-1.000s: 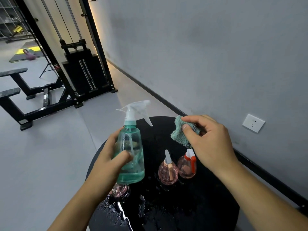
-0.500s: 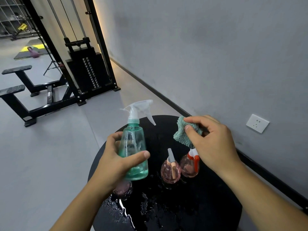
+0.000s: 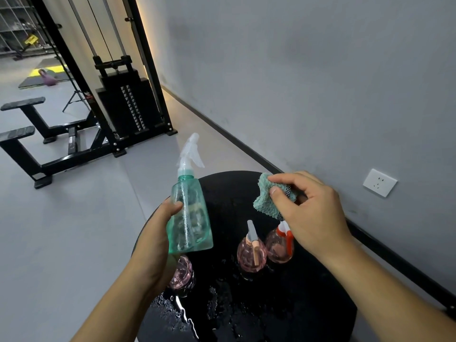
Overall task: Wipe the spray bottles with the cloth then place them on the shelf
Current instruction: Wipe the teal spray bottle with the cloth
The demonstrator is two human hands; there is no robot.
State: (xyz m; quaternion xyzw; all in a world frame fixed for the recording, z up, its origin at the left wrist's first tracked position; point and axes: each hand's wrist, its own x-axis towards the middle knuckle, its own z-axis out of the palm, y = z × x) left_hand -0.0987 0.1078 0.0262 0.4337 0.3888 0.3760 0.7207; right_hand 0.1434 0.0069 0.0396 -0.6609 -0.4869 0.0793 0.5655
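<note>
Head view: my left hand (image 3: 158, 240) grips the green spray bottle (image 3: 190, 218) by its body, raised and tilted above the left edge of the round black table (image 3: 308, 304), while my right hand (image 3: 311, 213) pinches the bunched teal cloth (image 3: 271, 196), held apart from the bottle. Three pink spray bottles (image 3: 251, 253) stand on the wet tabletop. The droplet-covered plastic looks slippery; wiping hard could twist the bottle free and topple those below.

1. Soft, dim, even room light, cool grey overall.
2. Warm strip glow (image 3: 148, 53) runs along the far wall.
3. Glare glints off wet table (image 3: 283, 304), near edge.
4. Wide-angle bending at edges; spray head (image 3: 191, 151) motion-blurred.
</note>
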